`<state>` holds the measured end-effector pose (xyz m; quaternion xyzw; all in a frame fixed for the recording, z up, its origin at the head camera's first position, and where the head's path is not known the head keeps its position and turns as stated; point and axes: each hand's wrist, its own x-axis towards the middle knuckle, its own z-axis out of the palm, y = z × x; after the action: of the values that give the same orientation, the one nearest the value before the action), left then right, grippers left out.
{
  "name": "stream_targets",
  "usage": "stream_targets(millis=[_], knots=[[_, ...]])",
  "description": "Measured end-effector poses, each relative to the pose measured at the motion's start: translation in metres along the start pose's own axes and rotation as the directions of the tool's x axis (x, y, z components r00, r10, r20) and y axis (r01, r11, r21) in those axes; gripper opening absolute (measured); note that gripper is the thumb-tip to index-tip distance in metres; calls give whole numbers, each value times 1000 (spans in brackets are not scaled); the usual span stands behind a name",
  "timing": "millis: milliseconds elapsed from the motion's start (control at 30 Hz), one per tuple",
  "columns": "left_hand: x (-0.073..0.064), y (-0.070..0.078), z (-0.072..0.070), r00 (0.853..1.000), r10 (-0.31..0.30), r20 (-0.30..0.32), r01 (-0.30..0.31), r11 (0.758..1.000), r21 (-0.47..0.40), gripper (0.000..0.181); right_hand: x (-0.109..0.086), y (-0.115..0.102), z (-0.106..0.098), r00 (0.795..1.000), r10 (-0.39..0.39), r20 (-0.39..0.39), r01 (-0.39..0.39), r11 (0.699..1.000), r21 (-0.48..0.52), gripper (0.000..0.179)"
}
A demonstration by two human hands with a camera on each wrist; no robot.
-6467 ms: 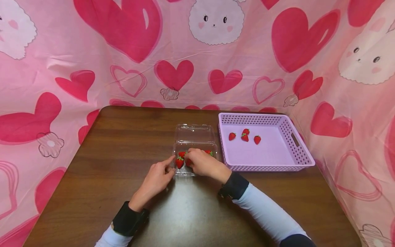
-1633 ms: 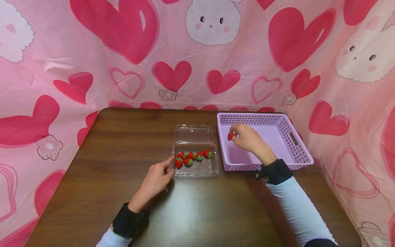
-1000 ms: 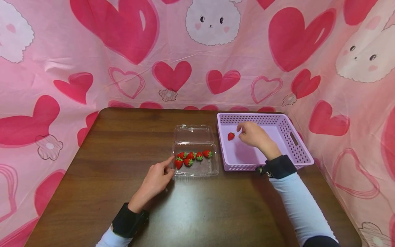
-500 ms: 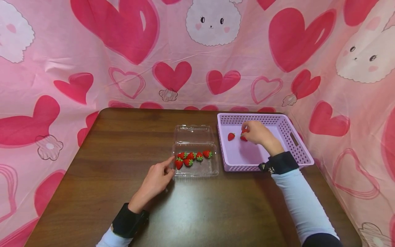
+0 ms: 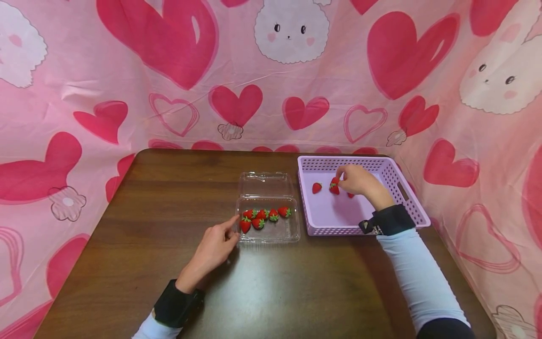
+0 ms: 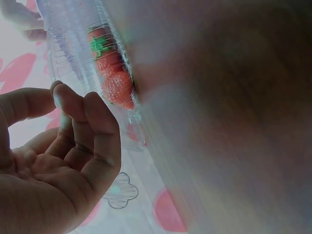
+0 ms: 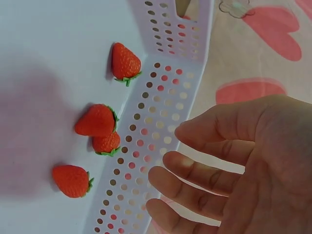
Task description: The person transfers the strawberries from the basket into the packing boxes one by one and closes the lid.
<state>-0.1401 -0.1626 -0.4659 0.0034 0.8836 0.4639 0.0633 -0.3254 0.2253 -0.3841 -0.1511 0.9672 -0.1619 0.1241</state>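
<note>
A clear plastic clamshell box [image 5: 281, 234] stands with its lid [image 5: 265, 182] raised, and several strawberries [image 5: 258, 223] lie inside. At its left rim rests the extended index finger of my left hand [image 5: 211, 246]; the other fingers are loosely bent. Over the purple basket [image 5: 326, 216], my right hand [image 5: 359, 181] hovers with its fingers loosely bent and apart, holding nothing. Several strawberries lie below it: a single one [image 5: 316, 188] at the left, two touching [image 7: 97, 121], and another [image 5: 350, 195] partly covered by the hand in the head view.
The basket has perforated walls and a handle slot [image 5: 403, 191] on its right side. Both containers sit on a dark wooden table [image 5: 186, 183]. A pink cloth [image 5: 271, 73] with hearts and bunny faces hangs around the table's back and sides.
My right hand has gone from the clamshell box to the basket and passed rightward over the strawberries there, away from the left one. My left hand has stayed at the box's rim.
</note>
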Motion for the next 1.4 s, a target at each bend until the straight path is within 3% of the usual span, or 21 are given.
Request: stream_targets(millis=[767,1400], knots=[[-1,-3,0,999,38,-8,-38,999,-10,55,12,22,-5,998,34,44,-32,999,-30,31],[0,-1,-1,1000,9,-1,-9,1000,-16,56,20,39,-5,989,94,111,-93,996,-17,33]])
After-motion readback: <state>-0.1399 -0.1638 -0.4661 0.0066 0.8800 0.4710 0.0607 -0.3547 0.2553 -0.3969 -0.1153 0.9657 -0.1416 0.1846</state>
